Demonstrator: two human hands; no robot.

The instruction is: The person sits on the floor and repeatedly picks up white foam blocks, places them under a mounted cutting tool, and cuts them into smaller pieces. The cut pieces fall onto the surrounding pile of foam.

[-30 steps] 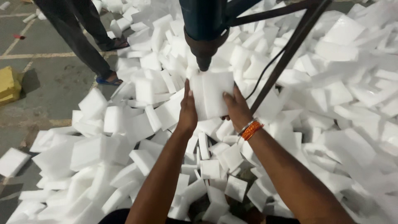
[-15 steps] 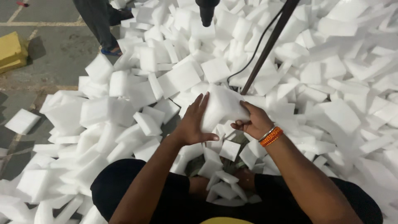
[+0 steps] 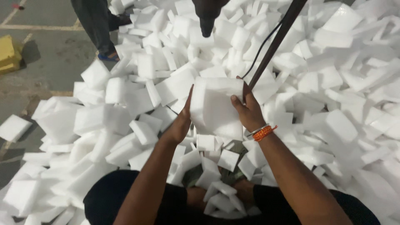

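I hold a white foam block (image 3: 216,106) upright between both hands, above my lap. My left hand (image 3: 180,123) presses flat on its left side. My right hand (image 3: 248,110), with an orange thread band and a metal bangle at the wrist, grips its right edge with the thumb over the front. Straight above the block hangs a dark machine nozzle (image 3: 207,18), a short gap away from the block's top.
A heap of white foam pieces (image 3: 333,83) covers the floor all round. A dark slanted metal bar (image 3: 275,41) with a cable runs beside my right hand. Another person's legs (image 3: 98,25) stand at the upper left. A yellow block (image 3: 8,54) lies on grey floor.
Both hands brought the foam block down from the nozzle toward my lap, then lifted it partway back up under the nozzle. The view tilted with them.
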